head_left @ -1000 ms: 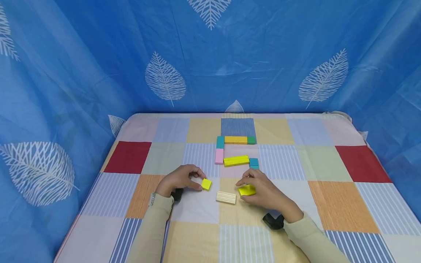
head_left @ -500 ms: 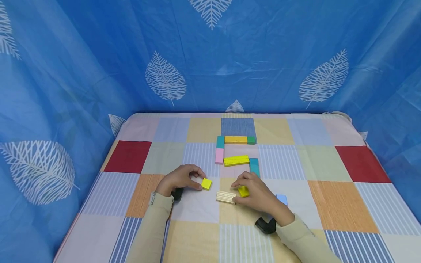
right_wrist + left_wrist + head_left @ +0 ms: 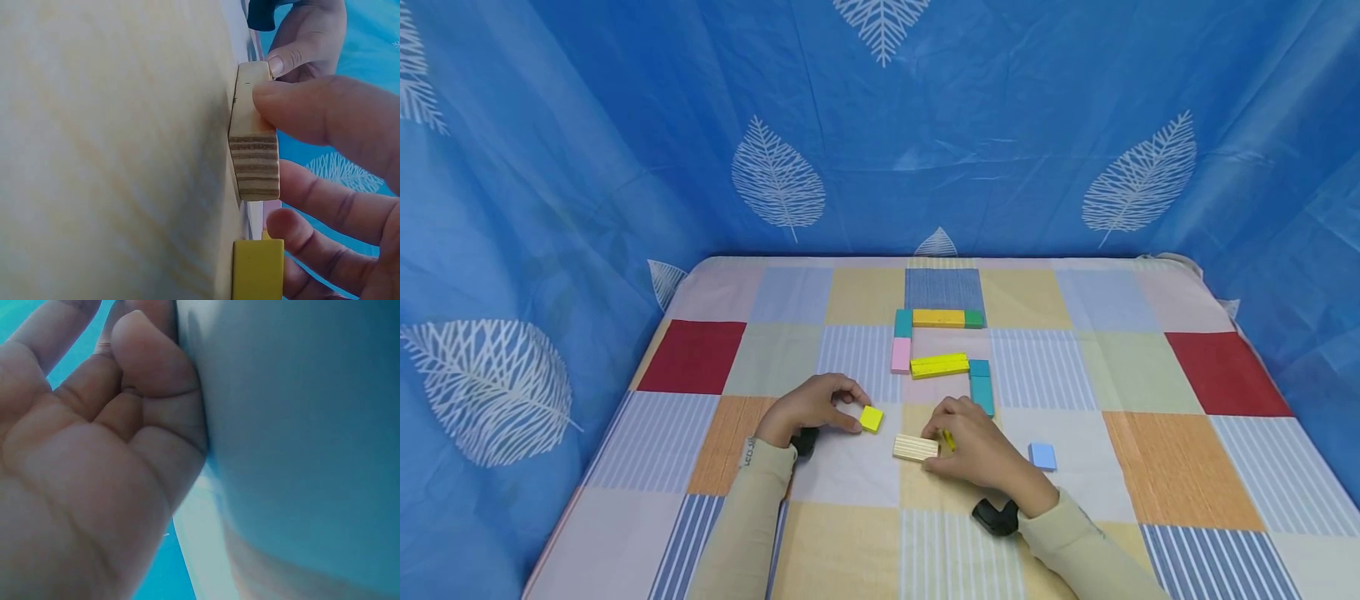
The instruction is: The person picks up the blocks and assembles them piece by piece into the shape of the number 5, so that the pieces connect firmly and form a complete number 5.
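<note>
At the left, my left hand (image 3: 816, 408) pinches a small yellow square block (image 3: 871, 419) at its corner with thumb and index finger. In the left wrist view the left hand (image 3: 100, 437) has bent fingers, and that block is out of sight. My right hand (image 3: 973, 446) has thumb and index finger on opposite sides of the striped wooden block (image 3: 914, 448), at its right end. Thumb contact with the wooden block (image 3: 255, 131) shows in the right wrist view. A yellow block (image 3: 257, 269) sits beside the other fingers, mostly hidden in the head view.
Behind the hands lie an orange block (image 3: 938, 318), a green block (image 3: 973, 319), a pink block (image 3: 901, 356), yellow sticks (image 3: 939, 366) and teal blocks (image 3: 981, 396). A light blue block (image 3: 1042, 456) lies right of my right hand. Blue curtain surrounds the patchwork-covered table (image 3: 835, 533).
My right hand has moved left from the yellow block to the wooden block, uncovering the teal and light blue blocks. The left hand and its block have stayed put.
</note>
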The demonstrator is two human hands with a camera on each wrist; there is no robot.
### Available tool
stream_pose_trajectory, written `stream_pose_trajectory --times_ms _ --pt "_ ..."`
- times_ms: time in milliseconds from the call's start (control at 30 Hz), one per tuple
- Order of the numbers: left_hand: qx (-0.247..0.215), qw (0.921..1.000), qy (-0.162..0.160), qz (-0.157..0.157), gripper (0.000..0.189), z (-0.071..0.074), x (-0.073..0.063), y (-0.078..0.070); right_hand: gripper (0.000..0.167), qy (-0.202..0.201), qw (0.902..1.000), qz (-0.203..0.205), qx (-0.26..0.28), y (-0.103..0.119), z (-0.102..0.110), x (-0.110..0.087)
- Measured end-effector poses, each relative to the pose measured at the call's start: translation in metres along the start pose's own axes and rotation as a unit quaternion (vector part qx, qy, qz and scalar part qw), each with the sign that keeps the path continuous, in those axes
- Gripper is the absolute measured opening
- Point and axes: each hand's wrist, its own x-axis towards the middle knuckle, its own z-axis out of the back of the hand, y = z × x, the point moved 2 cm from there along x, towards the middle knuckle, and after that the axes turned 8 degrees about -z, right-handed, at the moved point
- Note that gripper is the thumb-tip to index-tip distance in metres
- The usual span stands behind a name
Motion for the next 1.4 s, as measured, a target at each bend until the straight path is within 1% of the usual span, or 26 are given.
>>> stream_pose_trajectory --times_ms 233,600,1033,1400 --pt "0.0 1.0 0.002 0.004 0.029 0.0003 0.0004 0.0011 0.023 -0.001 1.0 -0.005 0.003 -0.0009 -0.0008 0.0016" --pt "-0.001 1.0 0.002 0.009 0.029 -0.0003 0.0002 0.0016 0.023 -0.02 0.9998 -0.005 0.0 -0.0014 0.0001 0.0009" --pt "-0.006 0.9999 0.011 -0.01 0.03 0.0004 0.0016 0.0035 0.022 -0.026 0.9994 -0.019 0.01 -0.0031 0.0017 0.0" --pt "-0.005 0.9998 0.01 -0.014 0.03 0.0008 0.0017 0.0019 0.022 -0.02 0.999 -0.034 0.02 -0.0036 0.0037 -0.0004"
